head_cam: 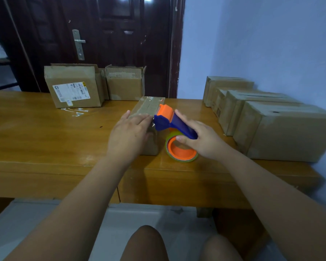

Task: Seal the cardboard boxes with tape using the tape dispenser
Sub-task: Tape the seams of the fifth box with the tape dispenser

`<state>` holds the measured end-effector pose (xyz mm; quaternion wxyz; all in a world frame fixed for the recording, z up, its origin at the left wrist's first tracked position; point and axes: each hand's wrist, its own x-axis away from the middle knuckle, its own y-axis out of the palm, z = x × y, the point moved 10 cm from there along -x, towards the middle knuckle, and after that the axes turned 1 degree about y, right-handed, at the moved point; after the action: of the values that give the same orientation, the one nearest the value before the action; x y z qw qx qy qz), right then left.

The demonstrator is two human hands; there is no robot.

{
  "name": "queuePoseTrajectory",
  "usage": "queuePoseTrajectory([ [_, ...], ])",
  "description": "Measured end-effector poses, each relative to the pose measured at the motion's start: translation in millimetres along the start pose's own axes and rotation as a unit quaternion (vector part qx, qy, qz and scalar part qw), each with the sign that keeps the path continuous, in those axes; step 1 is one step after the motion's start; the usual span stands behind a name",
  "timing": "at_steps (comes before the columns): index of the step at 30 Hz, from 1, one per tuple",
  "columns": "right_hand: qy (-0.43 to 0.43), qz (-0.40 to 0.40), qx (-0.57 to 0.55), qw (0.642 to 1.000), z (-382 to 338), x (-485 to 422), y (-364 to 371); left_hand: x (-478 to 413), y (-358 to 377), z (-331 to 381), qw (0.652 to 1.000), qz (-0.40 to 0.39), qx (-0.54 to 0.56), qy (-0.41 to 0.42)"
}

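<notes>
Two hands share it: the left hand (129, 132) presses flat, fingers straight, on the box (147, 106), the right hand (201, 140) beside it grips the dispenser (166, 119) (best pressed firmly, drawn evenly).

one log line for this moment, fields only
step: taping small box | left hand: flat on box top | right hand: grips tape dispenser, head at box top | tape: visible on top
</notes>
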<state>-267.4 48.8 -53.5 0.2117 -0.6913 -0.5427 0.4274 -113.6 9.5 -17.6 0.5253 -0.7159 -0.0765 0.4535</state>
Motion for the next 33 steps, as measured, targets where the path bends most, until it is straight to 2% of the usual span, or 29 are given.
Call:
queuePoseTrajectory([
  [7,-0.020,0.030,-0.071,0.997,-1,14,-16,4,8,-9,0.999,-0.035,-0.008,0.006],
  [10,-0.043,0.085,-0.032,0.995,-8,17,-39,4,9,-11,0.999,-0.030,-0.014,0.008],
  [13,-0.060,0.107,-0.014,0.992,-14,20,-54,4,9,-10,0.999,-0.029,-0.012,0.016],
  [15,-0.066,0.086,0.038,0.993,-14,20,-53,4,8,-10,0.999,-0.027,-0.005,0.019],
  [17,-0.059,0.021,0.129,0.990,-8,20,-39,3,7,-11,0.999,-0.026,-0.008,0.019],
  [19,-0.034,-0.021,0.167,0.985,2,22,-33,3,8,-11,0.999,-0.028,-0.010,0.022],
  [25,-0.016,0.038,0.057,0.998,-2,29,-74,5,4,-11,0.999,-0.004,0.023,0.044],
  [30,-0.020,-0.098,0.219,0.971,-8,18,-50,4,1,-8,0.998,-0.013,0.032,0.052],
  [33,-0.008,-0.134,0.262,0.956,-14,8,-42,3,2,-7,0.998,-0.025,0.026,0.042],
])
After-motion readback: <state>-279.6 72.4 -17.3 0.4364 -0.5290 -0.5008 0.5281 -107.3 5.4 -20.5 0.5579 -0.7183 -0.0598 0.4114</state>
